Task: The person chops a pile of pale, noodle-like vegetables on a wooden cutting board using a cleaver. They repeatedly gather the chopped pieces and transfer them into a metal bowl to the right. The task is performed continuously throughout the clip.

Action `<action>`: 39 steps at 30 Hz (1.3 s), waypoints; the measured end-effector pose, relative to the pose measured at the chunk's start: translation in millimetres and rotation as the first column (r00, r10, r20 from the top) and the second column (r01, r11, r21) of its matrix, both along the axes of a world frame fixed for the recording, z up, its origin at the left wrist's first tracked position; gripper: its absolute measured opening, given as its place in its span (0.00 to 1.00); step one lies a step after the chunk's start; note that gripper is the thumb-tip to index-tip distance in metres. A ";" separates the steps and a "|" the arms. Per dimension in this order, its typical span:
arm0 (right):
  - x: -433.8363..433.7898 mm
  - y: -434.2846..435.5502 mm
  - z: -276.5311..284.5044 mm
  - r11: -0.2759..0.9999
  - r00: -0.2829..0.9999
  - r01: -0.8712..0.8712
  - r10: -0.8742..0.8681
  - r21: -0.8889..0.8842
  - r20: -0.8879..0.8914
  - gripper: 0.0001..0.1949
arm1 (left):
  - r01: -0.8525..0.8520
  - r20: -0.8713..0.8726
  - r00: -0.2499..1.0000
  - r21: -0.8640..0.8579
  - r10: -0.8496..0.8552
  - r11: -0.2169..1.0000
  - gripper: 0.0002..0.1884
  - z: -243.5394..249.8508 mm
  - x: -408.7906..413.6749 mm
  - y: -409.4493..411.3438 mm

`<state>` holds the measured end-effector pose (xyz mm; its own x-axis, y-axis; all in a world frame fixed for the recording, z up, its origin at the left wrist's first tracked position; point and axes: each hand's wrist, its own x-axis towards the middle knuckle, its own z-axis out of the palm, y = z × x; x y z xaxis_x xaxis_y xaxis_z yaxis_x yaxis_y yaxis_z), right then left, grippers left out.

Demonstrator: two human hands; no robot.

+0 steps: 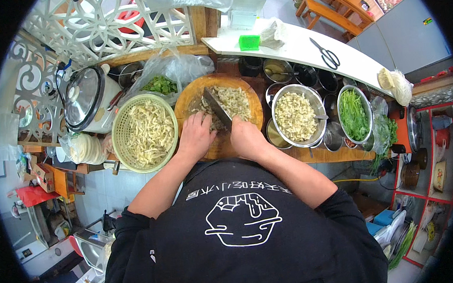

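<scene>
My right hand (246, 137) grips the handle of a broad cleaver (217, 108), whose dark blade slants away to the upper left across a round wooden chopping block (193, 90). Chopped pale pieces, perhaps mushroom, form a heap (235, 98) mostly right of the blade. Left of the cleaver, my left hand (197, 134) rests with bent fingers against more pieces on the block. Beside that hand stands a pale green plastic colander (120, 147) of pale torn strips (151, 132). To the right, a steel bowl (318, 98) holds diced pale pieces (295, 115) and a spoon.
A steel bowl of green herbs (354, 115) and several seasoning pots (277, 70) crowd the right side. Behind them runs a white ledge (298, 41) with scissors (326, 54) and a green box (249, 42). A large lidded cooker (88, 98) stands left, near bagged greens (160, 84).
</scene>
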<state>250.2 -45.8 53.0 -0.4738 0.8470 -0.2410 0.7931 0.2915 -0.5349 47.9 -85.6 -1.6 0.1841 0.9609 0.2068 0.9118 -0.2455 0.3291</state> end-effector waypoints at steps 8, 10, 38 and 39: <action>10.6 16.0 1.8 0.994 0.994 0.066 -0.057 0.090 -0.098 0.10 | -0.036 0.097 0.995 0.113 0.025 0.993 0.28 -12.2 8.4 21.2; 12.1 16.7 -4.0 0.981 0.993 0.062 -0.043 0.182 -0.109 0.09 | -0.059 0.128 0.991 0.109 0.045 0.992 0.28 -13.9 11.6 23.2; 10.0 13.9 -14.7 0.978 0.996 -0.085 0.088 0.189 -0.010 0.07 | 0.069 0.184 0.978 0.165 -0.099 0.984 0.02 -1.3 -2.5 27.2; 7.4 17.1 -2.3 0.985 0.997 -0.078 0.075 0.155 0.026 0.07 | 0.058 0.177 0.981 0.144 -0.084 0.988 0.03 -1.1 -4.6 28.7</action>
<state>257.7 -28.8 50.7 -0.5350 0.8364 -0.1191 0.7752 0.4300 -0.4627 43.4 -56.9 -2.6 0.1979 0.9066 0.3727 0.8182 -0.3621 0.4465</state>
